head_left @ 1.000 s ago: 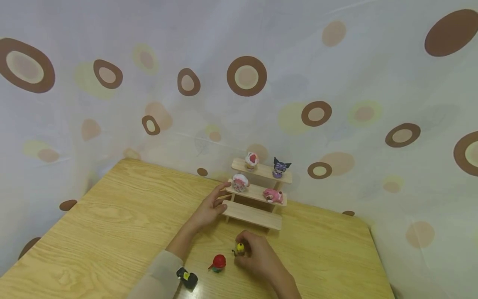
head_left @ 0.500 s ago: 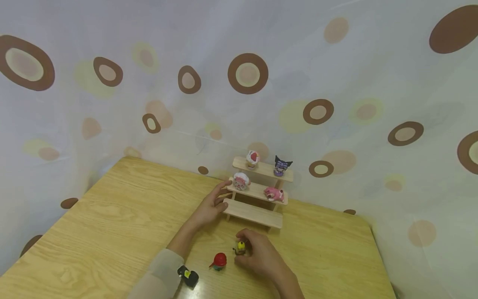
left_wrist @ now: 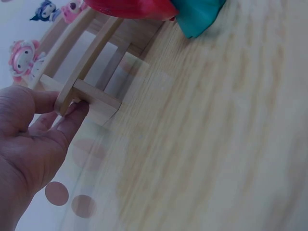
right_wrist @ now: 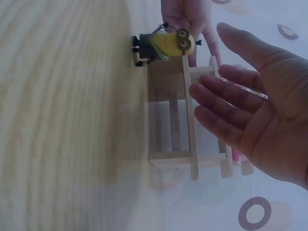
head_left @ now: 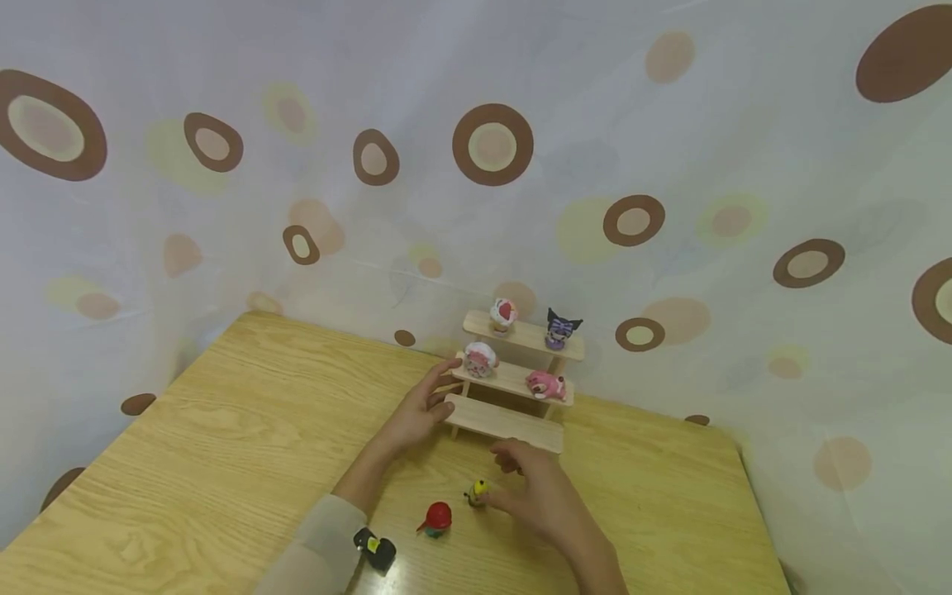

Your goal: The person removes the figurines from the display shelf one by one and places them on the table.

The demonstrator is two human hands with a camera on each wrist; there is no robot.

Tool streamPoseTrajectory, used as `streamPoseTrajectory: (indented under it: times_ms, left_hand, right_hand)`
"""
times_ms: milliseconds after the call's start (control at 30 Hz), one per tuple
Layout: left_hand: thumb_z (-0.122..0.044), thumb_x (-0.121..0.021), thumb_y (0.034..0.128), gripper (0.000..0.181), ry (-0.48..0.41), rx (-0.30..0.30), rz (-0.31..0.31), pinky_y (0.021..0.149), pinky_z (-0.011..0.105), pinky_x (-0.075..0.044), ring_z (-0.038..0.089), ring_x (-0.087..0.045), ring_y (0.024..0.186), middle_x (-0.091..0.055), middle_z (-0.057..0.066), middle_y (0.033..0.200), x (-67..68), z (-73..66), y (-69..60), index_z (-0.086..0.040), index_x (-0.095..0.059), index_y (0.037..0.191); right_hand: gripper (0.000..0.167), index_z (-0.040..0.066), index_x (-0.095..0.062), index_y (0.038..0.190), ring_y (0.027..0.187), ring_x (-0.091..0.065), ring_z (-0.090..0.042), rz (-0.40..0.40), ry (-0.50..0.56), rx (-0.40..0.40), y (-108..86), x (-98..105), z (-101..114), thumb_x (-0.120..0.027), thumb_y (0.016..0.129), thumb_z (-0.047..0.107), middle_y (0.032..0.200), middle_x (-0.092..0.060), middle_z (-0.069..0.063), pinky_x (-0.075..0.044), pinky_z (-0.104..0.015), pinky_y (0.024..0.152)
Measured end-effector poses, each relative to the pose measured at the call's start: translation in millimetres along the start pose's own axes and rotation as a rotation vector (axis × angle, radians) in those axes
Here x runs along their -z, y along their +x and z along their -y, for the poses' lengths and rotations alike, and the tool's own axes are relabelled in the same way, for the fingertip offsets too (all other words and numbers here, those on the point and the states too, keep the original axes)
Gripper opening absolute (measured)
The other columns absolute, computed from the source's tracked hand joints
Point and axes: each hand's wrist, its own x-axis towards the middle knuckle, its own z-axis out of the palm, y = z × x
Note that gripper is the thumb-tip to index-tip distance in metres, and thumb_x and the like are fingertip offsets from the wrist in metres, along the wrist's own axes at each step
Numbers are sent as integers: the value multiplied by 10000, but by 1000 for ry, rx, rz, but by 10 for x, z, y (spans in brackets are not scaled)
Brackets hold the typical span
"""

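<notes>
My left hand (head_left: 412, 416) holds the left end of a three-tier wooden display stand (head_left: 506, 424). In the left wrist view, its thumb lies over the lowest board (left_wrist: 84, 62) with fingers beneath. A yellow Minion figurine (head_left: 477, 493) stands upright on the table in front of the stand. Beside it is my right hand (head_left: 546, 496), holding nothing. The right wrist view shows its fingers (right_wrist: 226, 94) relaxed and spread, apart from the Minion figurine (right_wrist: 166, 44). Left of the Minion are a red-capped figurine (head_left: 439, 517) and a black figurine (head_left: 376, 550).
The top board bears a strawberry-topped figurine (head_left: 502, 316) and a purple figurine with black ears (head_left: 559, 330). On the middle board sit a white-and-pink figurine (head_left: 479, 361) and a pink lying bear (head_left: 546, 386). Behind the wooden table (head_left: 245, 446) hangs a patterned curtain (head_left: 416, 74).
My right hand has drawn away to the right from around the Minion figurine, which stays standing on the table. The left hand keeps its place on the stand.
</notes>
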Motion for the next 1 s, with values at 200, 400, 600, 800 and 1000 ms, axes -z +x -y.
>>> streamPoseTrajectory:
  times_ms: [200,400,600,800,1000]
  left_hand:
    - [119,-508,1041,733,-3,1,2,1274,550,-285,392,-391,1516,-371,183,1634,-7,-18,-13,-239,-322,1653]
    - [137,-524,1025,748,-6,-7,-7,1279,551,-275,392,-386,1519,-364,183,1644,2,-11,-6,-215,-325,1654]
    - [136,-522,1026,753,19,-23,1,1277,538,-285,377,-375,1524,-341,152,1662,13,-15,39,-216,-313,1657]
    - [133,-516,1026,739,45,-43,-4,1273,541,-293,380,-374,1524,-332,142,1672,46,-53,78,-204,-318,1653]
    - [133,-534,1020,743,28,-37,6,1271,548,-293,386,-365,1525,-300,117,1697,17,6,31,-178,-310,1657]
  right_hand:
    - [370,93,-725,1194,1026,-721,-216,-225,24,20,-25,133,-78,-879,885,224,1110,-760,-54,-610,-467,936]
    - [355,31,-714,1184,1040,-720,-246,-356,93,4,-51,307,-215,-863,903,188,1142,-754,-98,-611,-484,930]
    - [364,12,-686,1218,1091,-700,-264,-467,162,-51,-49,447,-354,-840,926,166,1177,-736,-128,-603,-458,968]
    - [352,-33,-674,1200,1061,-685,-284,-568,344,-33,88,505,-486,-839,894,19,1167,-702,-212,-609,-215,867]
    - [391,-49,-639,1255,1049,-687,-246,-589,456,-71,116,482,-572,-819,915,20,1246,-673,-205,-595,-173,850]
